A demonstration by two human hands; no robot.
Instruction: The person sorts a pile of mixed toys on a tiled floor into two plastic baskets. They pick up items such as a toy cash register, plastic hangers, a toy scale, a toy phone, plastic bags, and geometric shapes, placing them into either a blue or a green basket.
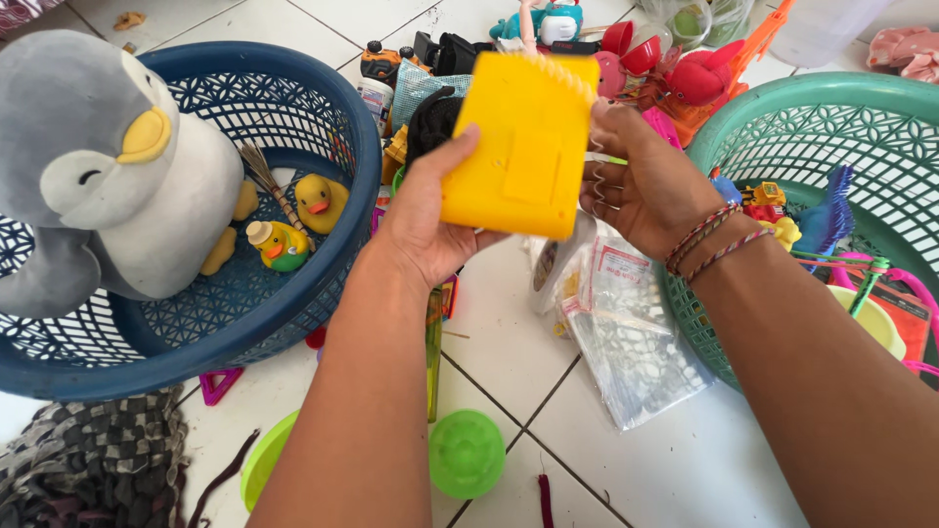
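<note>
Both of my hands hold a flat yellow plastic toy (pixel 525 142) above the tiled floor, its back side with a small raised hatch facing me. My left hand (pixel 425 220) grips its left edge with the thumb across the back. My right hand (pixel 646 186) clasps its right edge; several rings and woven bracelets (pixel 709 244) are on that hand and wrist. The toy's front face is hidden from me.
A blue basket (pixel 323 108) at left holds a grey plush penguin (pixel 108 166) and two yellow rubber ducks (pixel 318 200). A green basket (pixel 880 108) at right holds small toys. Plastic bags (pixel 626 332), a green lid (pixel 467 453) and a toy pile (pixel 675 68) lie between.
</note>
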